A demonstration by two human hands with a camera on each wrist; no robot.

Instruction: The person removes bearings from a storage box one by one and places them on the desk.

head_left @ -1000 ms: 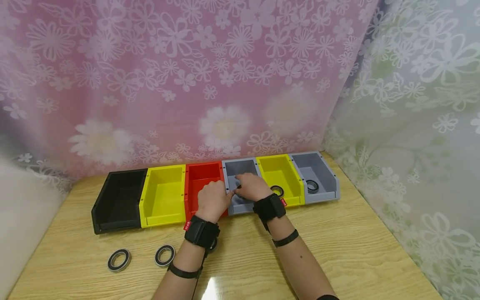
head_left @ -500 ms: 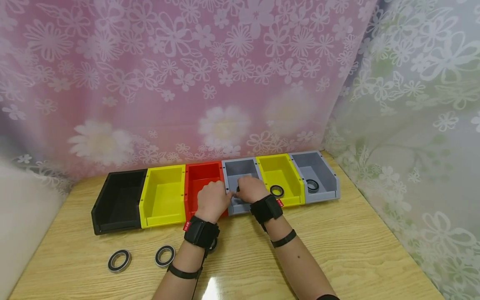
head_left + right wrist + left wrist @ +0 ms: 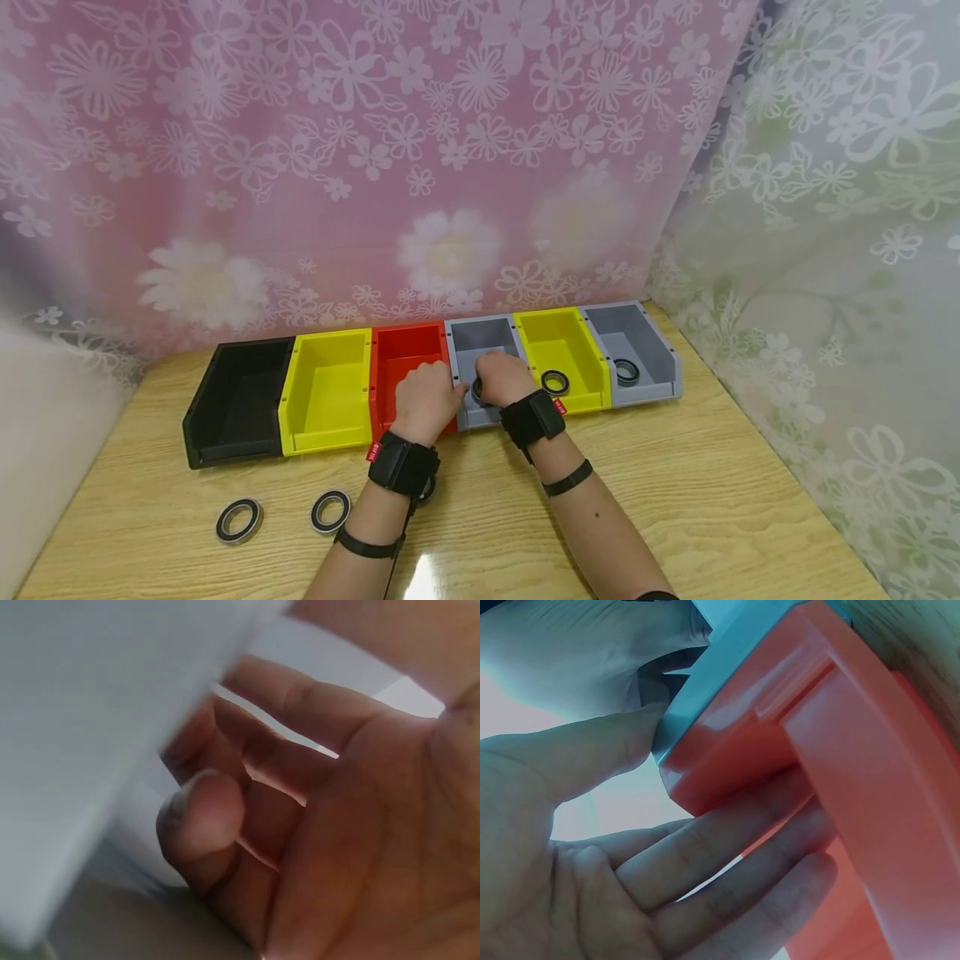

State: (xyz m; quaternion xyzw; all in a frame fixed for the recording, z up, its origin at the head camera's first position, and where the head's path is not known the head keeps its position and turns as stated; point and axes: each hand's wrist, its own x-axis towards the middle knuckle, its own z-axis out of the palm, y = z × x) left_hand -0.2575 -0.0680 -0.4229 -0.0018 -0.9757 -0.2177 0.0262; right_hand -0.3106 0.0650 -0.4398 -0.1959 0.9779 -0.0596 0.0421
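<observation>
My left hand (image 3: 427, 404) is at the wall between the red bin (image 3: 408, 340) and the middle grey bin (image 3: 480, 323). In the left wrist view its thumb (image 3: 607, 746) presses the grey side, and its fingers (image 3: 705, 851) reach into the red one, so the wall is pinched between them. My right hand (image 3: 506, 379) reaches into the middle grey bin with curled fingers (image 3: 206, 817). A dark ball bearing (image 3: 477, 390) shows at its fingertips, mostly covered by the hand. The right wrist view does not show the bearing clearly.
A black bin (image 3: 240, 392) and a yellow bin (image 3: 326, 375) stand left of the red one. Bearings lie in the right yellow bin (image 3: 555, 382) and far-right grey bin (image 3: 626, 372). Bearings (image 3: 239, 521) (image 3: 330, 511) lie on the wooden table (image 3: 675, 500); another (image 3: 426, 490) is partly behind my left wrist.
My right hand has shifted slightly and its fingers have curled down into the middle grey bin. More of the bearing's ring shows beside it now. My left hand has stayed put.
</observation>
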